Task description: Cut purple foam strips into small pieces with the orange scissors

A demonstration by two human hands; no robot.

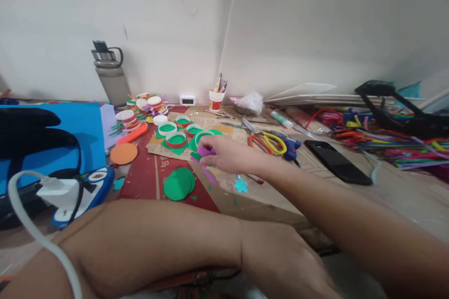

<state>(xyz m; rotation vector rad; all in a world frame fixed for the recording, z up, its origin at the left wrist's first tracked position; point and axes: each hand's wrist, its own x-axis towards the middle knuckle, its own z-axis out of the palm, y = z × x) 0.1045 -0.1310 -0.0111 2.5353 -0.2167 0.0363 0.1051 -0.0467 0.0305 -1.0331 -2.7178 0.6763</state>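
My right hand (222, 153) reaches to the middle of the table, its fingers pinched on a small purple piece (206, 151). Just behind it stand several shallow rings lined with green, among them a red-rimmed one (176, 140) and a white one (167, 129), on a piece of cardboard (157, 148). Green paper discs (178, 183) lie overlapping on the red surface left of the hand. Across the bottom lies my left arm; my left hand (286, 259) rests low at the front edge, its fingers blurred and running out of view.
Yellow-handled scissors (275, 144), a black phone (337, 162) and coloured pipe cleaners (372, 135) are on the right. A bottle (111, 77), a paper cup of pens (216, 99) and a small clock (187, 100) stand behind. A power strip (94, 191) is at left.
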